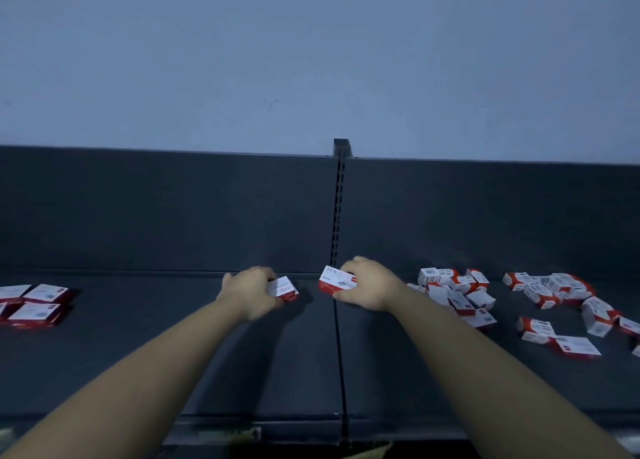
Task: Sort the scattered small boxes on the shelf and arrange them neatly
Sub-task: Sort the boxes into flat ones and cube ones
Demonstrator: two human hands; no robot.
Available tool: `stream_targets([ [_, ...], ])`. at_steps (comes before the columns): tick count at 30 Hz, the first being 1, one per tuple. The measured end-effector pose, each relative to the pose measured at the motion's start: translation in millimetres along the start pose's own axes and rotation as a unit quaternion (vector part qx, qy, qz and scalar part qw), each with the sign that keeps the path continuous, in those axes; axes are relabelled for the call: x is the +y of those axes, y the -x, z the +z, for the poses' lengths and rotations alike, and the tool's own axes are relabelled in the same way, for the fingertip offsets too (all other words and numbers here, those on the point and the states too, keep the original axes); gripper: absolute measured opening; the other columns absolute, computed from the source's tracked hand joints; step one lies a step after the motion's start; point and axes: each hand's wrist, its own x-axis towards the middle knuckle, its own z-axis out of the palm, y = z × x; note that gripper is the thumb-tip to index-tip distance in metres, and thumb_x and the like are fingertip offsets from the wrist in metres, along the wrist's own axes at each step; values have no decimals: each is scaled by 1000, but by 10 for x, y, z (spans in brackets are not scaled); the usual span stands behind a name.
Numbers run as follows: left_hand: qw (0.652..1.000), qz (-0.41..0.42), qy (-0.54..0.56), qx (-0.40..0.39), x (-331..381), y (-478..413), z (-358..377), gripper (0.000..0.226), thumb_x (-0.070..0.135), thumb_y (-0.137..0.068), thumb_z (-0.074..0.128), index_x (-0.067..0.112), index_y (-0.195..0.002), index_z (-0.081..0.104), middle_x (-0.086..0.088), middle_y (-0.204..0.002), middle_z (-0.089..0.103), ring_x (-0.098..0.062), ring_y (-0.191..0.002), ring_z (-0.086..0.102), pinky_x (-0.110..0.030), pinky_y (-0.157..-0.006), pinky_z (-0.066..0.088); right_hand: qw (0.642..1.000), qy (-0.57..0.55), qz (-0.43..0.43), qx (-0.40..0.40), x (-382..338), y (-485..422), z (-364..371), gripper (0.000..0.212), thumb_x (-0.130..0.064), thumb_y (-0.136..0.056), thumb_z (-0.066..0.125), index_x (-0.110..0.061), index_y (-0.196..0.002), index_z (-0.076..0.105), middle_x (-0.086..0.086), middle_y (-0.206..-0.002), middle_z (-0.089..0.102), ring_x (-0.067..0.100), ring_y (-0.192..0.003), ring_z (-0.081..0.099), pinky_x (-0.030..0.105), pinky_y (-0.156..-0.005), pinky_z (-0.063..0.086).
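Gripping one small box (284, 288) each, left hand (250, 294) and right hand (367, 285) hold theirs (336, 280) above the shelf (277, 354).

Dim, blue-tinged light falls evenly over the wall (311, 60) and dark shelf (138, 354). We see soft shadows on the shelf beneath both forearms and just right of the left hand (251, 294). The lettered box (337, 280) gripped in the right hand (370, 287) shows legible numerals, while the second box (285, 289), in the left hand, and the scattered boxes (554, 292) at far right smear. The shelf's straight edges bow toward the frame's borders, and the forearms stretch.
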Motion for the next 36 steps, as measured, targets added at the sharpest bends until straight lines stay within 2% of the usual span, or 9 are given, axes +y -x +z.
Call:
stream_targets([
  [4, 999, -11, 35, 11, -170, -29, -51, 33, 46, -78, 66, 29, -105, 60, 11, -104, 60, -13, -92, 53, -34, -88, 26, 1000, 0, 4, -6, -159, -100, 80, 37, -42, -84, 69, -19, -112, 62, -3, -108, 51, 17, -93, 57, 33, -78, 48],
  [11, 998, -18, 57, 22, -374, 6, -170, 33, 40, -72, 70, 33, -102, 59, 13, -103, 61, -13, -93, 55, -34, -90, 28, 999, 20, -14, -25, -330, -332, 152, 36, -41, -82, 70, -19, -110, 62, -3, -107, 51, 18, -93, 58, 35, -80, 50],
  [20, 991, -84, 94, 41, -1082, 136, -351, 32, 37, -72, 71, 34, -102, 60, 16, -100, 64, -12, -96, 57, -35, -89, 26, 997, 23, -57, -46, -943, -661, 440, 39, -43, -81, 71, -21, -112, 63, -4, -108, 51, 17, -95, 58, 37, -83, 51],
  [26, 993, -61, 93, 37, -1693, 94, -564, 30, 36, -72, 71, 34, -99, 59, 16, -100, 62, -11, -94, 57, -33, -87, 24, 999, 8, -33, -38, -1479, -871, 657, 36, -41, -81, 71, -21, -110, 63, -4, -107, 51, 18, -94, 59, 36, -82, 50],
  [30, 998, -30, 59, 16, -2243, 89, -753, 30, 38, -72, 71, 34, -99, 58, 16, -101, 61, -11, -94, 56, -33, -89, 25, 999, 6, -4, -37, -1920, -984, 902, 35, -42, -80, 71, -22, -108, 62, -7, -103, 49, 17, -90, 56, 32, -76, 48],
  [34, 999, -21, 30, 9, -2771, 99, -909, 28, 40, -74, 68, 34, -99, 56, 15, -101, 61, -13, -93, 55, -36, -90, 27, 999, 7, -7, -30, -2388, -1063, 1197, 29, -46, -83, 69, -23, -96, 58, -7, -96, 46, 17, -86, 53, 32, -72, 45],
  [36, 1000, -23, 11, -4, -2973, 138, -950, 28, 41, -75, 67, 34, -99, 56, 14, -100, 61, -13, -91, 53, -36, -89, 27, 999, 14, -8, -35, -2594, -1068, 1293, 33, -51, -85, 66, -20, -95, 58, -5, -96, 47, 18, -87, 53, 34, -74, 46],
])
